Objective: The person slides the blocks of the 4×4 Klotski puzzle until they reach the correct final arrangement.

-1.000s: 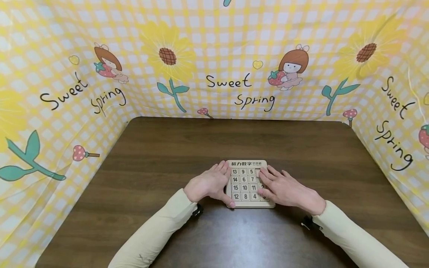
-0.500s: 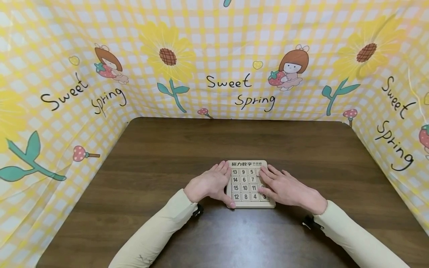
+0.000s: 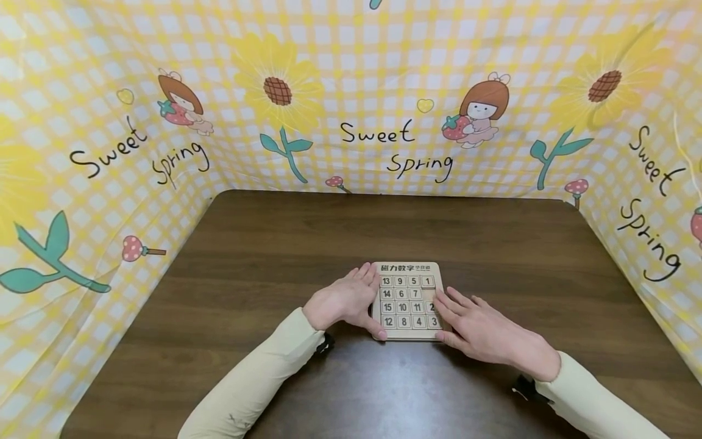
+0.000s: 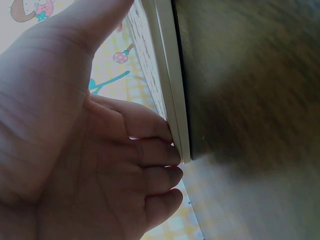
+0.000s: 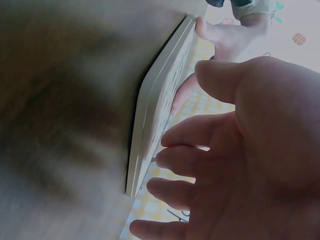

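A wooden sliding number puzzle lies flat on the table, its numbered tiles in rows under a printed title. My left hand rests along its left side, fingers at the upper edge and thumb at the lower left corner. In the left wrist view the fingertips meet the board's rim. My right hand reaches over the right side with fingers extended. Its index fingertip overlaps the tile numbered 2, and its thumb is at the lower right corner. A gap shows below the tile numbered 1.
The brown wooden table surrounds the puzzle. A yellow checked cloth with printed flowers stands behind the table and along both sides.
My right hand has drawn back to the right and nearer to me, uncovering the 1 tile and the gap beneath it. The left hand keeps its place on the puzzle.
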The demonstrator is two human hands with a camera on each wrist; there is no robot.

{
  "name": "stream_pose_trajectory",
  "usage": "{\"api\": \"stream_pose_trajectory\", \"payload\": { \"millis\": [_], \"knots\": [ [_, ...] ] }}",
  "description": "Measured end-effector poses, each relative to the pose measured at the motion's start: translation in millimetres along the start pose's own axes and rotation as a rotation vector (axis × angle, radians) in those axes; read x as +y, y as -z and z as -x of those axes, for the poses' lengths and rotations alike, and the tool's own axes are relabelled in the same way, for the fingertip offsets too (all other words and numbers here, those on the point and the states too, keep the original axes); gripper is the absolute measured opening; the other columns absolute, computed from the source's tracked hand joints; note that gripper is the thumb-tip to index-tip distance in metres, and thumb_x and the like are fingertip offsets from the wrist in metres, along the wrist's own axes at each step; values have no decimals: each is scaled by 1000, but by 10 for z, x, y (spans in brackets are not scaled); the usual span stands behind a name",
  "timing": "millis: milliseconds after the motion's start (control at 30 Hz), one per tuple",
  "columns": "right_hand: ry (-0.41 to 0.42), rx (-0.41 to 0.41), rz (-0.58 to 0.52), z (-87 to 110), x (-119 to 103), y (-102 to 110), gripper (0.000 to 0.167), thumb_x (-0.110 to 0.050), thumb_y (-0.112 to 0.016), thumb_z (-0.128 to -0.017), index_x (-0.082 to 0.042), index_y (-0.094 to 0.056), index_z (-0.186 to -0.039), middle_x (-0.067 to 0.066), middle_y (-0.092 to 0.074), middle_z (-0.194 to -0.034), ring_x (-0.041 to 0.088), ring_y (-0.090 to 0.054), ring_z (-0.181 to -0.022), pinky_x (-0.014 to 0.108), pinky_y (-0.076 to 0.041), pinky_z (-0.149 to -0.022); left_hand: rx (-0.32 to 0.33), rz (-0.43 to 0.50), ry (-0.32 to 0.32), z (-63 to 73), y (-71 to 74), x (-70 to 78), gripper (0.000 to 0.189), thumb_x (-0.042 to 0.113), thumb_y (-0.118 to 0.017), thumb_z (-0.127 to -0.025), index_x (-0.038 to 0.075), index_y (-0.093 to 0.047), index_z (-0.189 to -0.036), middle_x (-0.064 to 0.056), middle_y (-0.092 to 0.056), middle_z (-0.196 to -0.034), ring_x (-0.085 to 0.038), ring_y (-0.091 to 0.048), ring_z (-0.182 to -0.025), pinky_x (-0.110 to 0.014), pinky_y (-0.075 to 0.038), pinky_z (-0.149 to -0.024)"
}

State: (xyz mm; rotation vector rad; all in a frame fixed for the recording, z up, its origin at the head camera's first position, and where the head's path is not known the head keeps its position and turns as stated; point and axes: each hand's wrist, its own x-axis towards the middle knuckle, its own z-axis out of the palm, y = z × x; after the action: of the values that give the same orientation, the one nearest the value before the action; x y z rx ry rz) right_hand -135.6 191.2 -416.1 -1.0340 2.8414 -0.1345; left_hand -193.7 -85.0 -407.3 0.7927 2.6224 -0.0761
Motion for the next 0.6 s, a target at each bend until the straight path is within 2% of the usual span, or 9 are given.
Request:
{"api": "stream_pose_trajectory", "payload": {
  "millis": [200, 600],
  "knots": [
    [13, -37, -6, 42, -55, 16, 67, -48, -50, -99, -3, -43, -147, 15, -39, -156, 39, -36, -144, 64, -38, -107, 12, 5, -2, 14, -3, -1, 128, 77, -68, -69, 0, -15, -156, -19, -8, -165, -30, -8, -154, -40, -13, -127],
    [30, 0, 30, 25, -49, -21, 63, -43, -54, -98, -2, -46, -145, 16, -44, -152, 39, -41, -141, 63, -40, -105, 8, 7, 5, 18, 3, 4, 128, 77, -69, -69, 0, -14, -156, -19, -7, -165, -29, -8, -154, -39, -12, -127]
  ]
}}
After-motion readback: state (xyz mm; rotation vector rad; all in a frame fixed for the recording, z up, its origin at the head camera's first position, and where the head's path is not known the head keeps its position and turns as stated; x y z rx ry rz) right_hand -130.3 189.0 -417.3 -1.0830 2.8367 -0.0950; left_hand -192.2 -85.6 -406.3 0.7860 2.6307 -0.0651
